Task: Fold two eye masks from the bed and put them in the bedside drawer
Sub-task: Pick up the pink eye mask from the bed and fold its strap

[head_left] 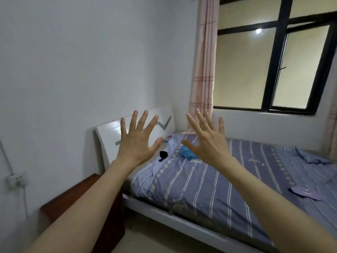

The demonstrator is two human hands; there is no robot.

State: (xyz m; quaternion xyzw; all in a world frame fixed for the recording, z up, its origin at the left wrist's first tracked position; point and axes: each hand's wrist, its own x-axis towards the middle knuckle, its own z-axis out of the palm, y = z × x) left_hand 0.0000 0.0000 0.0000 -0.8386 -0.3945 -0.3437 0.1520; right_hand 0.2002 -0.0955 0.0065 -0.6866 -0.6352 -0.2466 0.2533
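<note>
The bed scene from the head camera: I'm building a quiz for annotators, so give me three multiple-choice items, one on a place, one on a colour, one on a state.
1. Where is the black eye mask?
A. on the bed near the headboard
B. on the bedside cabinet
C. on the windowsill

2. What colour is the bunched item beside it?
A. red
B. blue
C. yellow

3. How are the left hand and right hand?
A. both fists
B. one holding a mask
C. both open, empty

Answers: 1 A, it lies on the striped bedding by the headboard; 2 B, bright blue; 3 C, fingers spread, nothing held.
</note>
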